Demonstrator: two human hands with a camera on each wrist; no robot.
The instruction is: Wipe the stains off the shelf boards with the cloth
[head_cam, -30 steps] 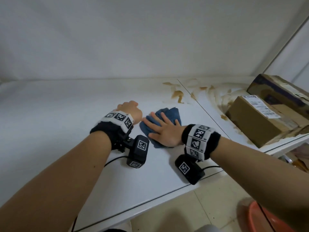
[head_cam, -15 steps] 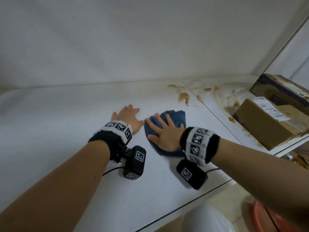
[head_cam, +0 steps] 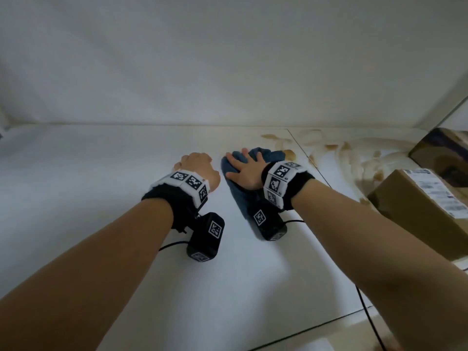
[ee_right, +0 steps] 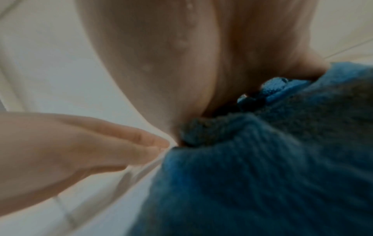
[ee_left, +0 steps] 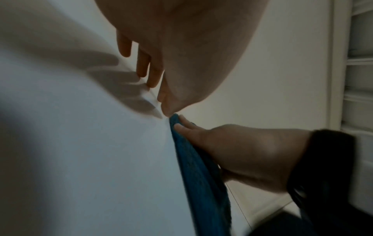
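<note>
Your right hand (head_cam: 244, 171) lies flat on the blue cloth (head_cam: 240, 191), fingers straight and spread, palm pressing the fabric onto the white shelf board (head_cam: 101, 173); it is not curled round the cloth at all. From the left wrist view the same right hand (ee_left: 238, 153) shows its fingertips (ee_left: 182, 123) reaching the far edge of the cloth (ee_left: 199, 175), which looks bunched into ridges under the palm. Your left hand (head_cam: 200, 167) rests just beside the cloth on bare board, holding nothing; in the head view its fingers are hidden behind the back of the hand, but the left wrist view shows those fingers (ee_left: 143, 63) extended with the tips down on the surface. Both forearms reach forward side by side, wrists low over the board, the right wrist turned slightly inward. The cloth sits near the seam between two boards, with brown stains (head_cam: 288, 154) just beyond it and more smeared across the neighbouring board toward a cardboard box (head_cam: 425, 206) at the right edge.
</note>
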